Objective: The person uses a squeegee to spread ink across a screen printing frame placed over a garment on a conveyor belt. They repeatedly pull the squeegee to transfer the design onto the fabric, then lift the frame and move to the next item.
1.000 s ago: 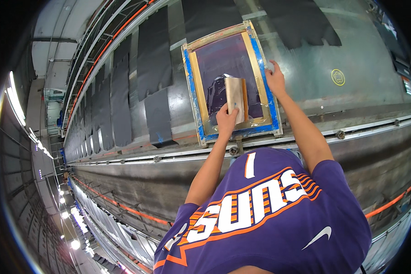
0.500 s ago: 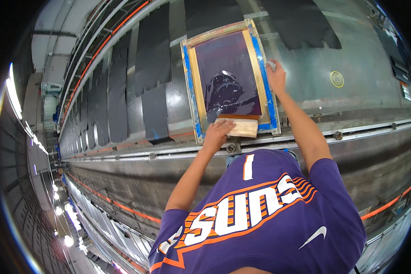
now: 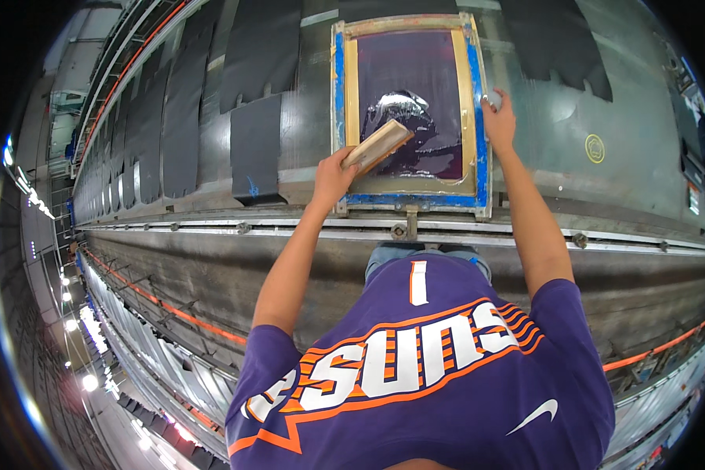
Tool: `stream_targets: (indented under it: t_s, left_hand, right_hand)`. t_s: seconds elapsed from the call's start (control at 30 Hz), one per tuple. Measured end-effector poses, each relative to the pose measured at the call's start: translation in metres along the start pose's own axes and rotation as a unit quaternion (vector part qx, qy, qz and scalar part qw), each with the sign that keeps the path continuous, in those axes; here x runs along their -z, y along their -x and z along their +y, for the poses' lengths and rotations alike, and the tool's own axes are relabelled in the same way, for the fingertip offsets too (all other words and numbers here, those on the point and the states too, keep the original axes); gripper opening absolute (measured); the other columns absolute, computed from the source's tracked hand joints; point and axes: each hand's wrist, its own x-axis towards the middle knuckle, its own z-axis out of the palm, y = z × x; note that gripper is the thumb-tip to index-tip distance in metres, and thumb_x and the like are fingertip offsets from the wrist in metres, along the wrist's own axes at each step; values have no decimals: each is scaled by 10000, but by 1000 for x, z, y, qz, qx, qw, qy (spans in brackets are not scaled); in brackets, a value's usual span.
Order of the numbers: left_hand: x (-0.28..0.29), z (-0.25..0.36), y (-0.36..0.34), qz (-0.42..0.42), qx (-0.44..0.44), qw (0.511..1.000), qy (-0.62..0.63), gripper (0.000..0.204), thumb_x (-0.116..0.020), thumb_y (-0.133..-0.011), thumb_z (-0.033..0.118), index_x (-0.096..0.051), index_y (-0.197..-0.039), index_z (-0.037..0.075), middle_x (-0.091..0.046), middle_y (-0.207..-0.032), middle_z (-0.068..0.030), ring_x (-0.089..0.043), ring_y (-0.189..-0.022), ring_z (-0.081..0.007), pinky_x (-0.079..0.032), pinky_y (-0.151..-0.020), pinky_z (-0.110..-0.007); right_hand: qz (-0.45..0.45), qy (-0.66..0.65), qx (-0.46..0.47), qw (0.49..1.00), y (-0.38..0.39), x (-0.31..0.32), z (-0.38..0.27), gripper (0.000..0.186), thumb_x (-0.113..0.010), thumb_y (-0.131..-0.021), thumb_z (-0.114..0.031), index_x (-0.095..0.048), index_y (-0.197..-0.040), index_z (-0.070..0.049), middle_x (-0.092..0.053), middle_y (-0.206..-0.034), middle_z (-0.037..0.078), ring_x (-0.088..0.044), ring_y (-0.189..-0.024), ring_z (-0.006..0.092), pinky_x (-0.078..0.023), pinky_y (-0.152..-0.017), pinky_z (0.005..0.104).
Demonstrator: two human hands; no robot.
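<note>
A screen-printing frame (image 3: 480, 70) with blue-taped edges lies on the long table ahead of me. Dark glossy ink (image 3: 431, 129) is pooled over the nearer part of its purple mesh. My left hand (image 3: 335, 177) grips one end of a wood-handled squeegee (image 3: 377, 146), tilted slantwise over the ink at the frame's near left. Whether its blade touches the mesh, I cannot tell. At the frame's right side my right hand (image 3: 500, 125) has its fingers closed around a small pale grey object (image 3: 493, 99), whose kind does not show.
Dark fabric panels (image 3: 256, 145) lie in a row leftward along the table, with another dark panel (image 3: 552, 47) right of the frame. A metal rail (image 3: 290, 229) with bolts runs along the near edge. A yellow round mark (image 3: 594, 148) is on the tabletop at right.
My left hand has lifted the squeegee from the frame's near end and turned it from crosswise to slanted, over the ink. My right hand stays at the frame's right side. The view has shifted.
</note>
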Motion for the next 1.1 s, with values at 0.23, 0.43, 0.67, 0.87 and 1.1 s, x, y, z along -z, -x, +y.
stream_targets:
  t_s: [0.23,0.43,0.67,0.87,1.1]
  left_hand:
    - [-30,-26,-97,-405,-10,913,49,496,-808,-704,108,-685,-1174,6,-722,-1029,-144,-665,-934,-237,-509,-845,-353]
    - [-59,-24,-151,-625,114,767,96,645,-861,-688,142,-641,-1282,26,-709,-1139,-93,-655,-1026,-223,-520,-876,-355]
    - [-2,8,-238,-318,-87,944,16,480,-802,-730,105,-698,-1196,50,-741,-1079,-123,-694,-975,-218,-533,-858,-335]
    - [-39,10,-154,-57,-137,985,-87,476,-742,-680,26,-735,-1146,126,-736,-1090,-71,-667,-990,-291,-535,-863,-370]
    - [-56,9,-16,-64,-167,979,-94,430,-728,-678,1,-747,-1080,151,-713,-1162,-29,-634,-1042,-248,-527,-888,-395]
  right_hand:
    - [-13,33,27,999,0,1,6,507,-681,-889,-286,-558,-1367,-166,-675,-924,164,-657,-853,318,-510,-781,425]
    - [-34,183,229,955,1,9,-42,596,-726,-884,-340,-547,-1388,-77,-642,-1173,218,-628,-1042,350,-500,-898,432]
    - [-390,215,222,868,-63,-31,-146,465,-763,-846,-260,-662,-1242,-39,-687,-1127,188,-655,-1049,331,-521,-909,420]
    - [-257,198,325,888,-16,-38,-74,397,-754,-726,-51,-694,-1118,-45,-670,-1066,161,-633,-1038,356,-520,-915,441]
    - [-293,165,275,901,119,29,-56,425,-739,-685,1,-692,-1103,-61,-648,-1091,108,-624,-1015,313,-506,-906,421]
